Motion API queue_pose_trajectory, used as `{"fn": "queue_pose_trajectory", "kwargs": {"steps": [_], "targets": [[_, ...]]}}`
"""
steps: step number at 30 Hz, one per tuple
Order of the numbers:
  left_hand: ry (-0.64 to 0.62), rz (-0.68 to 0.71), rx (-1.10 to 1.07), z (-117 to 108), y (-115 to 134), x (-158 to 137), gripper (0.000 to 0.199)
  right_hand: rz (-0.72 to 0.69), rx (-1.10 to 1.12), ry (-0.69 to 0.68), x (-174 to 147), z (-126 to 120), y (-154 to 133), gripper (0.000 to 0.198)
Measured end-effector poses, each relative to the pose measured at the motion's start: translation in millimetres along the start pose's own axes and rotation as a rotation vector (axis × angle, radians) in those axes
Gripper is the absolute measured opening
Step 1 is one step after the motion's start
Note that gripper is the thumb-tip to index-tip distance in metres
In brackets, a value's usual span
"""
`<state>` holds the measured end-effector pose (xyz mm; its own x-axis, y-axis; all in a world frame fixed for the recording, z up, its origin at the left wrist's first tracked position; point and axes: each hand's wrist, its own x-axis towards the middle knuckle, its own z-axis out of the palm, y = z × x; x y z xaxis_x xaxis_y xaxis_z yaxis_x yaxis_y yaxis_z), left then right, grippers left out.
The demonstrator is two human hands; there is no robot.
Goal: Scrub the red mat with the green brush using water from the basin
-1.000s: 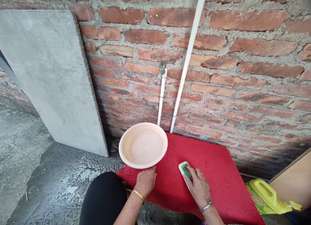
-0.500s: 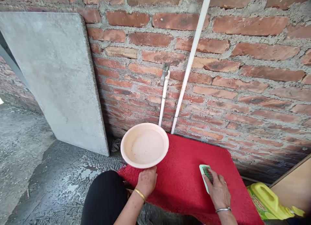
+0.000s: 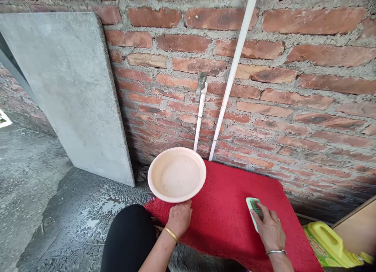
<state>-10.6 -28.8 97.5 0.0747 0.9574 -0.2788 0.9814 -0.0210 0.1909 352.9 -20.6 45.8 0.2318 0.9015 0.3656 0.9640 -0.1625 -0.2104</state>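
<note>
A pale pink plastic basin (image 3: 178, 174) is over the left end of a red, towel-like cloth (image 3: 226, 197). My left hand (image 3: 179, 219) is closed at the basin's near rim, its fingertips hidden beneath it. Small dark specks show on the basin's inside. Over the right part of the cloth, my right hand (image 3: 268, 227) grips a light green scrub brush (image 3: 252, 209) with dark and green bristles. Part of the brush is covered by the fingers.
A brick wall (image 3: 264, 99) with a tap (image 3: 201, 84) and a white pipe (image 3: 232, 76) stands behind. A grey slab (image 3: 73, 91) leans at left above wet concrete floor (image 3: 96, 213). At right are a yellow jug (image 3: 326, 240) and a wooden board (image 3: 358, 225).
The whole view has shifted slightly, and most things appear a little further right. Both hands keep their places at the basin and the brush.
</note>
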Motion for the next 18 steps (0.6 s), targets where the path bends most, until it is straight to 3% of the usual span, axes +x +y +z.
{"fn": "queue_pose_trajectory", "kwargs": {"steps": [3,6,10,14,18], "targets": [[0.017,-0.006,0.015,4.0,0.3,1.3,0.032,0.079,-0.023,0.040,3.6,-7.2,12.0,0.066],[0.035,-0.008,0.022,8.0,0.2,1.9,0.033,0.074,0.071,0.024,2.5,-8.0,-4.9,0.065],[0.042,-0.012,0.023,10.9,-0.6,1.9,0.035,-0.092,0.248,-0.044,-7.0,-0.1,-63.4,0.058],[0.024,-0.013,0.017,9.5,-1.3,2.2,0.036,-0.301,0.288,-0.097,-19.4,7.9,-119.0,0.039],[0.005,-0.005,-0.001,6.5,-1.3,2.0,0.034,-0.402,0.231,-0.118,-22.4,13.3,-136.9,0.033]]}}
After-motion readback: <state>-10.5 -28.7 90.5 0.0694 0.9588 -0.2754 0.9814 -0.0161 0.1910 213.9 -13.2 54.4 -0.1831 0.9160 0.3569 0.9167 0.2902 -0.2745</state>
